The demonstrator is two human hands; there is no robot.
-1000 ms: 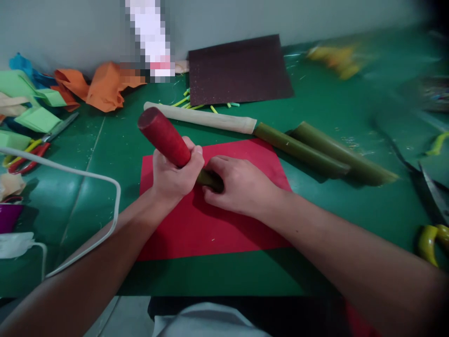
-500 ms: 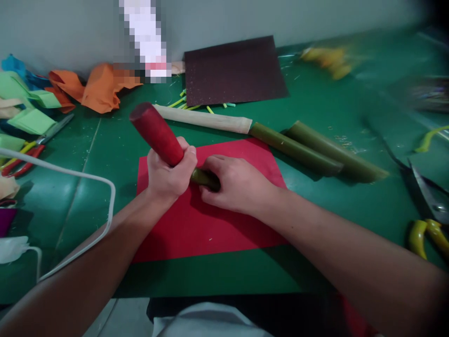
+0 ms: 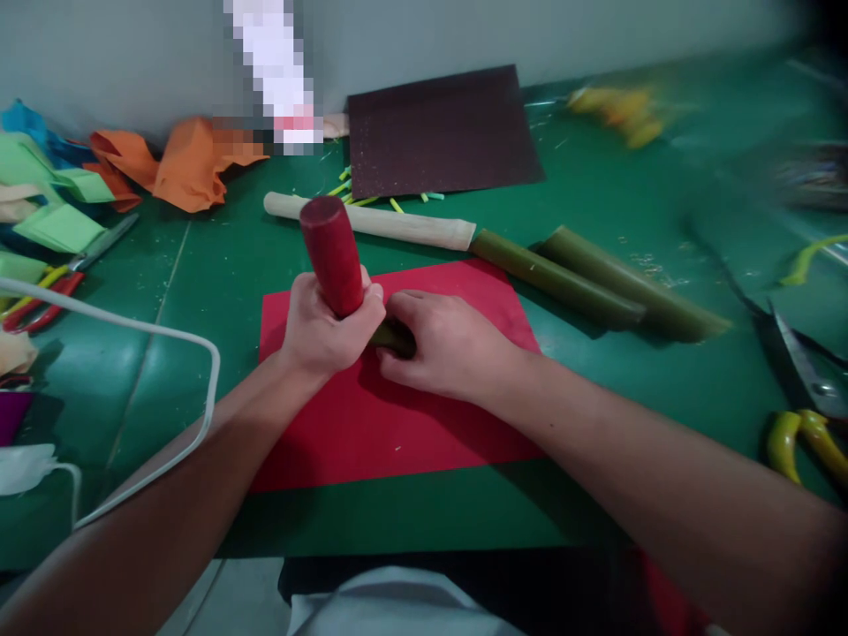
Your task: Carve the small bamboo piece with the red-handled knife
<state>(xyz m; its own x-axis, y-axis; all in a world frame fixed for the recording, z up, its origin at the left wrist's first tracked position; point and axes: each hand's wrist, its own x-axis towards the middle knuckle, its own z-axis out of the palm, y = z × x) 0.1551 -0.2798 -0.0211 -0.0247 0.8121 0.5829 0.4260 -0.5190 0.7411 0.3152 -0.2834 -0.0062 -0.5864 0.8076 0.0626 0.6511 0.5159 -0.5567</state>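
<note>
My left hand [image 3: 331, 331] is closed around a thick red cylinder [image 3: 333, 252], which stands up out of the fist with its flat end toward me. Beside it, my right hand [image 3: 447, 340] curls over a dark green tube [image 3: 393, 337]. Only a short stretch of that tube shows between the hands, and its left end is hidden behind my left hand. Both hands are over a red paper sheet [image 3: 397, 433]. Whether the red cylinder and the green tube are joined or merely touch, I cannot tell.
Behind the sheet lie a pale stick [image 3: 411, 228] and two green tubes [image 3: 563, 278], [image 3: 636, 283]. Yellow-handled scissors [image 3: 812, 415] rest at right. A white cable [image 3: 210, 380] loops at left, near orange paper [image 3: 192, 168] and red-and-yellow scissors [image 3: 56, 296]. A dark brown sheet [image 3: 443, 132] lies farther back.
The red cylinder has swung to the right and stands more upright. My left hand has shifted slightly right, closer to my right hand, covering more of the green tube.
</note>
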